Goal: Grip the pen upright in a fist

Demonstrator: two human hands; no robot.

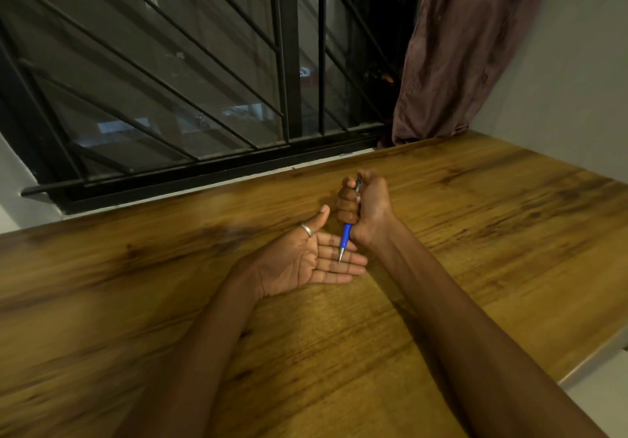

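My right hand [365, 204] grips a blue pen [346, 235] in a fist, thumb near its top end. The pen points down, its metal tip touching the fingers of my left hand [306, 261]. That hand lies palm up with straight fingers on the wooden table [475, 233], a silver ring on its thumb. Both forearms reach in from the bottom of the view.
A barred window [204, 80] runs along the table's far edge, dark outside. A brown curtain [458, 50] hangs at the far right corner beside a pale wall [560, 80]. The table's right edge [598, 356] drops off at the lower right.
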